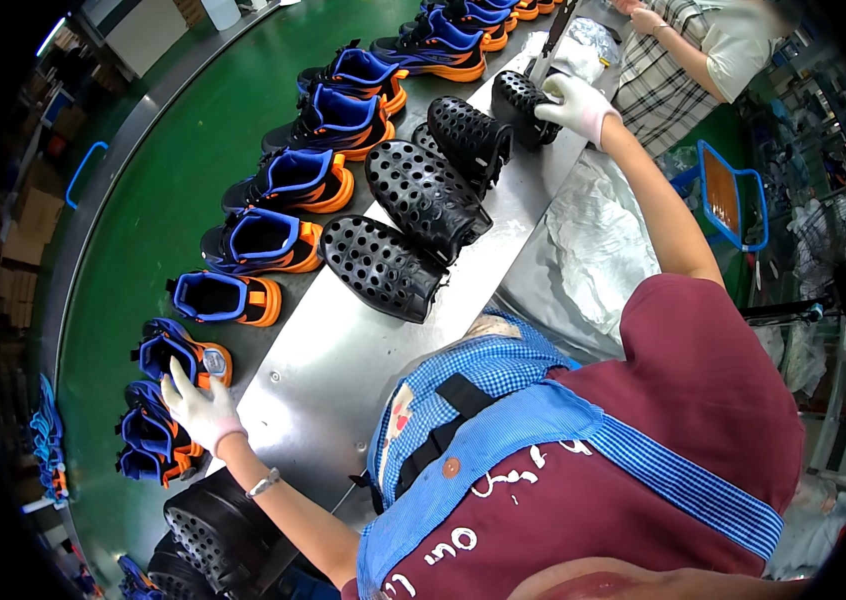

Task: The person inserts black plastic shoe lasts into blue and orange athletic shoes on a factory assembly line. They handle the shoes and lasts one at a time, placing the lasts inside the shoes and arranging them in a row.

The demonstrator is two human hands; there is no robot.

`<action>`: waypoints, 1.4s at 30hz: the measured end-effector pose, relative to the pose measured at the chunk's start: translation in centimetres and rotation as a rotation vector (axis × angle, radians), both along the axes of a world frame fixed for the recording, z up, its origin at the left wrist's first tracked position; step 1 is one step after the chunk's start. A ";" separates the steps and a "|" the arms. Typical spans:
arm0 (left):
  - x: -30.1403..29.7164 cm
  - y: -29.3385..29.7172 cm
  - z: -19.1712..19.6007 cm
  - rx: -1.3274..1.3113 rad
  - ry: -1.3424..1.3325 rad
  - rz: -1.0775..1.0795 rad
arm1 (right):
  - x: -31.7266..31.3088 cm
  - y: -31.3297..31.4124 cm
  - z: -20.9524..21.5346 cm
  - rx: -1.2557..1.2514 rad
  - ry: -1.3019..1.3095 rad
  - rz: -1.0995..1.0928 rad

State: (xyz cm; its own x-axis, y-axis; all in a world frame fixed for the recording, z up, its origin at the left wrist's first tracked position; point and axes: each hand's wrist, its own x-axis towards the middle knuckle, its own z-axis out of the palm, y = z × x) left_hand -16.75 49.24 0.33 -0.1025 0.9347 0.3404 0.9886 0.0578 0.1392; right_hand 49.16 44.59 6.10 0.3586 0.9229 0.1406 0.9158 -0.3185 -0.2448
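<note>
My right hand [579, 108], in a white glove, is closed on the edge of a small black shoe form [520, 100] full of round holes, at the far end of the metal ledge. A dark upright metal bar [553, 42] stands right beside that form. At the left, my gloved left hand [201, 408] has its fingers stretched apart over the heel of a black, blue and orange sneaker [171, 352]. A clear round patch [214, 362] shows on that heel. Between my hands lie larger black perforated forms [383, 268] on the ledge [293, 375].
A row of similar sneakers [298, 180] runs along the green worktable [158, 190]. More black forms [213, 525] lie at the lower left. White plastic sheeting [598, 245] hangs right of the ledge. Another person [683, 60] stands at the upper right, near a blue-framed stool [733, 195].
</note>
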 end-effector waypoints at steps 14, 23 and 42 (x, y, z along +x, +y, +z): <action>5.0 -0.7 -1.4 -0.022 -0.260 -0.198 | 0.5 -1.5 -2.3 0.072 -0.077 0.099; 4.3 -0.8 -1.7 0.013 -0.243 -0.210 | -2.0 -2.1 3.6 0.060 -0.035 0.075; 6.6 -2.2 -0.8 -0.145 -0.742 -0.335 | -0.4 2.8 3.9 -0.023 -0.302 0.106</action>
